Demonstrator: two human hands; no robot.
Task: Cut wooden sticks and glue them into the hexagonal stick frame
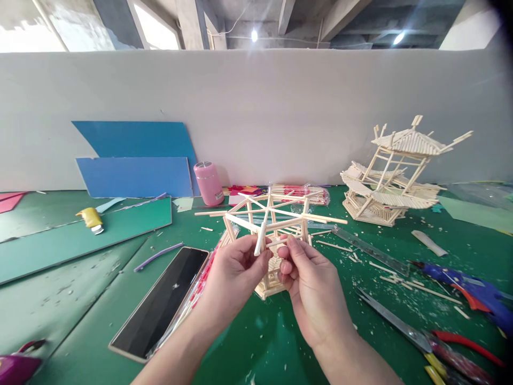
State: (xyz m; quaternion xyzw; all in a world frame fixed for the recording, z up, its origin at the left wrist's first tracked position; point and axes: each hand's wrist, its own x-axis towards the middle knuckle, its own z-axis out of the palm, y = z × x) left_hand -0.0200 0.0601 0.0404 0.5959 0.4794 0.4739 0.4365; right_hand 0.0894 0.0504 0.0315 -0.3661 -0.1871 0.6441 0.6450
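An open frame of pale wooden sticks [267, 209] stands in the middle of the table, with long sticks crossing at its top like spokes. My left hand [243, 267] is closed round the near corner, where an upright and a thick spoke meet. In a pinch, the thumb and forefinger of my right hand [306, 275] grip a short wooden stick [277, 243]. That stick lies roughly level, its left end close to my left fingertips. Whether it touches the upright I cannot tell. Both palms partly hide the frame's lower part.
A finished-looking stick pavilion [395, 176] stands at the back right. Scissors [395, 321], a blue glue gun [465, 286], a clear ruler [371, 250] and stick scraps lie right. On the left are a phone [162, 302], a yellow utility knife [92, 219] and boards [134, 176]. A pink bottle [208, 184] stands behind.
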